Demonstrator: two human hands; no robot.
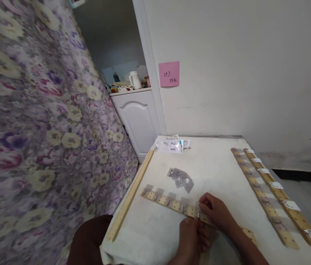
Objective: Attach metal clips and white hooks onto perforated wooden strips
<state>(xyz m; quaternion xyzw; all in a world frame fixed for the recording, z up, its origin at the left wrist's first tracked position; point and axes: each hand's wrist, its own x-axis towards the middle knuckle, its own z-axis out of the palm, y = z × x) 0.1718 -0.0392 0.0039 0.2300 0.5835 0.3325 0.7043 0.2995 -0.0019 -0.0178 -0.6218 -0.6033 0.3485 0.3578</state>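
A long perforated wooden strip lies across the near part of the white table, with several small clear packets hung along its far edge. My right hand rests on the strip, fingers curled and pinched at a packet. My left hand is just below it, fingers bent against the strip's near edge; what it holds is hidden. A loose heap of clear packets lies just beyond the strip.
Two more strips with white-tagged packets run along the table's right side. Another strip lies on the left edge. Packaged cards sit at the far edge. A flowered cloth, a white cabinet and a pink note stand beyond.
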